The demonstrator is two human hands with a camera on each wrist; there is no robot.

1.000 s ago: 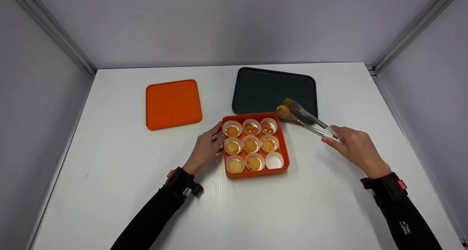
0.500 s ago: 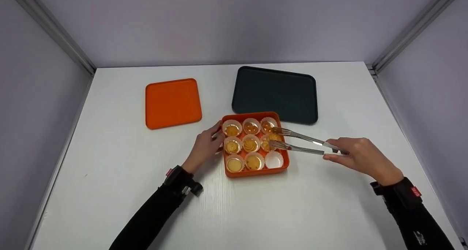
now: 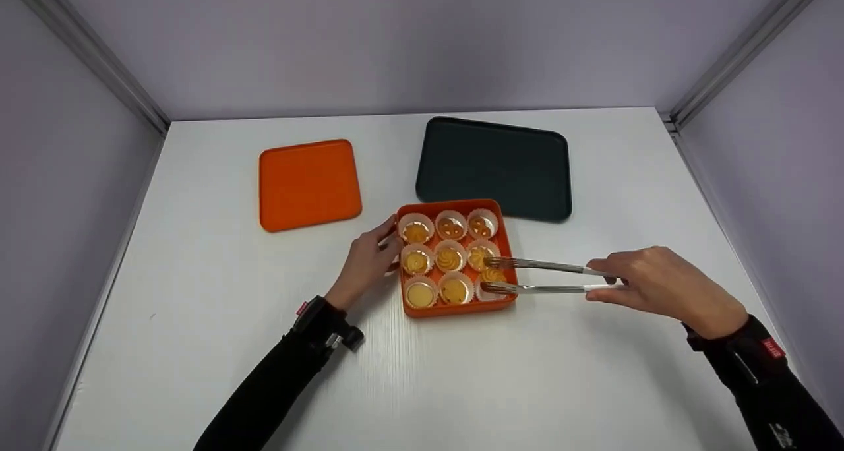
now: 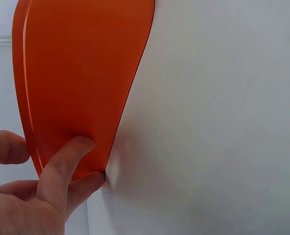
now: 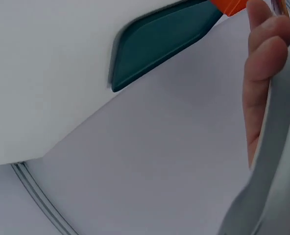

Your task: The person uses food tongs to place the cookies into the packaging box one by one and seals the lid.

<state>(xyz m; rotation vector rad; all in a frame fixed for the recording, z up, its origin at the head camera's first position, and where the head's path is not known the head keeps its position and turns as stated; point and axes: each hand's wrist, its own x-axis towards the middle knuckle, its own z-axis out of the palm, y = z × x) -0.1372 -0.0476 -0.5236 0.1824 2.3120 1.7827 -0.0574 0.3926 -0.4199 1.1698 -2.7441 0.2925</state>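
Note:
My right hand (image 3: 666,289) holds a pair of metal tongs (image 3: 550,289), their handle end filling the right side of the right wrist view. A yellow swirled pastry (image 3: 493,275) sits between the tong tips, low over the front right paper cup of an orange box (image 3: 458,311). Yellow treats in white cups, such as a swirled one (image 3: 449,259), fill the other places in rows. At the box's left side, my left hand (image 3: 366,263) grips it; the left wrist view shows the thumb (image 4: 74,149) against the orange wall and other fingers at its edges.
A dark green tray (image 3: 494,167) lies right behind the box. Farther left is a flat orange tray (image 3: 310,185). Pale walls (image 3: 422,49) close off the back and sides of the white table (image 3: 264,293).
My right hand has brought the tongs with the pastry from the green tray's front edge over the box, then forward to the front right cup. My left hand stays at the box.

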